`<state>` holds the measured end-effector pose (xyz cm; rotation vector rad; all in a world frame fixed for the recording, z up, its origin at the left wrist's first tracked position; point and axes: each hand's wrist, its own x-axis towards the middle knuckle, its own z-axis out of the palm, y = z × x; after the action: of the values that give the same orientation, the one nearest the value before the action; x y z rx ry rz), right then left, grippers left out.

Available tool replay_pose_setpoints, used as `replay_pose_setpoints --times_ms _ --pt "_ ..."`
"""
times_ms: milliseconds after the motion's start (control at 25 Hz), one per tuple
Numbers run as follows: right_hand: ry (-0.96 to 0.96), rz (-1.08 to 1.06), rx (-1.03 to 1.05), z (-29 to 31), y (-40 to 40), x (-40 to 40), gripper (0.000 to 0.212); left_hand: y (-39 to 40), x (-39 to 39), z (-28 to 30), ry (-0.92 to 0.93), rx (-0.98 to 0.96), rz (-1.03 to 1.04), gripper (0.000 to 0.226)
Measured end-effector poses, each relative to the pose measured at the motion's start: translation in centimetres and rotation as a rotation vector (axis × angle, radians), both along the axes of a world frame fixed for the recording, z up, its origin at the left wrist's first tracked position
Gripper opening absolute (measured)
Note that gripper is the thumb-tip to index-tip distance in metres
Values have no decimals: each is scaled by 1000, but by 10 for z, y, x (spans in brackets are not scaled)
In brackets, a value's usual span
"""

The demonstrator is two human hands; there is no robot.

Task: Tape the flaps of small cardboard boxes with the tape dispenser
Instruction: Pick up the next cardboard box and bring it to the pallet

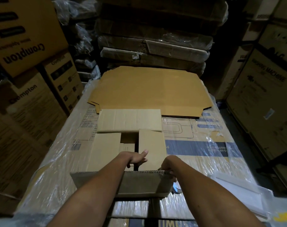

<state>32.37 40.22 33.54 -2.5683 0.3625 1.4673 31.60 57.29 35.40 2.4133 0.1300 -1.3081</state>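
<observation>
A small cardboard box (105, 149) stands open on a plastic-wrapped carton, its four flaps spread outward. My left hand (136, 158) reaches over the near flap (97, 182); its thumb lies on the right flap (153, 141) and its fingers curl down at that flap's inner edge. My right hand (168, 164) grips the right corner of the near flap, fingers curled over its corrugated edge. A small grey-blue object (177, 190) peeks out under my right wrist; whether it is the tape dispenser is unclear.
A large flat sheet of brown cardboard (147, 89) lies behind the box on the wrapped carton (205, 149). Printed cartons are stacked high on the left (25, 51) and right (262, 95). Wrapped flat packs (156, 51) are piled at the back.
</observation>
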Motion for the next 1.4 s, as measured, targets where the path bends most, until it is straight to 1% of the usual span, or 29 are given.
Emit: replay_pose_setpoints --times_ms 80,120,160,200,280,320,360,440,480,520,560,600,640,720,760,840,880,920,1000,1080,1160,1240,1280,1320,1400 --pt "-38 -77 52 -5 -4 2 32 2 3 -10 -1 -24 31 89" --pt "-74 -127 99 -9 -6 5 28 3 3 -14 16 -36 32 97" --pt "-106 -201 144 -12 -7 5 24 4 3 -18 33 -34 35 100" --pt "-142 -249 159 -13 -7 5 24 6 2 -21 43 -15 43 97" --pt "-184 -433 164 -10 -6 2 33 9 4 -27 20 6 62 94" --pt "-208 -540 190 -9 -5 1 40 9 7 -30 -32 -27 85 97" --pt "-238 -620 223 -9 -5 1 49 11 11 -35 -123 -73 130 99" --pt "-336 -753 306 -14 -6 4 65 18 21 -44 -352 -170 254 93" --pt "-383 -809 334 -14 -5 6 69 24 28 -50 -430 -193 284 87" --pt "-421 -891 373 -12 -2 8 68 32 36 -55 -474 -191 272 82" --pt "-453 -928 393 -11 -1 9 61 40 44 -58 -503 -168 243 78" --pt "-467 -932 386 -11 1 10 54 48 50 -60 -520 -154 221 73" --pt "-473 -846 342 -17 4 12 49 57 57 -62 -533 -142 198 63" --pt "-458 -639 252 -28 16 16 38 77 69 -64 -580 -97 165 35" --pt "-452 -577 201 -33 24 18 38 89 74 -66 -607 -70 155 25" --pt "-461 -466 49 -44 41 23 54 115 85 -71 -667 -31 206 17" --pt "-465 -421 -20 -45 49 26 61 128 90 -75 -712 -15 255 20" --pt "-465 -392 -65 -46 57 29 64 143 97 -80 -763 3 309 29" --pt "-478 -384 -103 -51 66 35 61 168 106 -84 -819 47 439 52" --pt "-480 -408 -123 -59 70 41 60 187 117 -90 -803 36 576 71" --pt "-493 -430 -131 -64 72 48 55 201 129 -95 -742 -69 697 85" --pt "-518 -446 -134 -65 72 52 43 207 139 -94 -684 -166 808 88" --pt "-523 -441 -143 -67 71 53 41 206 142 -92 -658 -197 865 86" --pt "-527 -434 -155 -69 72 54 42 207 145 -90 -637 -230 928 81" --pt "-512 -423 -169 -72 73 54 46 210 149 -88 -615 -367 1091 66"
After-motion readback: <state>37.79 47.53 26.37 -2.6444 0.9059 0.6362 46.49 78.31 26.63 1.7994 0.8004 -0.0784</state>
